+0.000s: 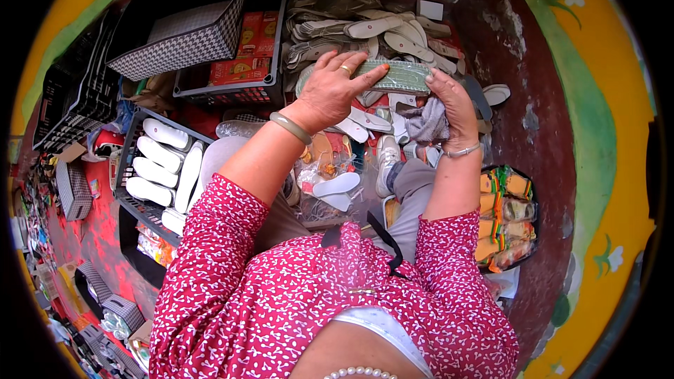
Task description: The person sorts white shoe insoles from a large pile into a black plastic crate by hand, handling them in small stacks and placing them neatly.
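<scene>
Out in front of me, a long green insole (401, 76) with a pale stitched-looking edge is held level between my two hands. My left hand (324, 88) lies over its left part, fingers bent around it and one finger stretched along its face. At the right end, my right hand (453, 102) pinches the tip between thumb and fingers. A crumpled grey cloth (428, 121) hangs under the right palm, seemingly tucked in the same hand. Behind the insole rises a big heap of pale insoles (372, 26), partly covered by my hands.
On the left, a dark crate (124, 193) holds several white shoes or soles (156, 170). Behind it, a houndstooth bin (186, 45) rests over a black crate (223, 95) with red boxes. A tray of orange packets (507, 217) stands at right, near the dark red wall (544, 147).
</scene>
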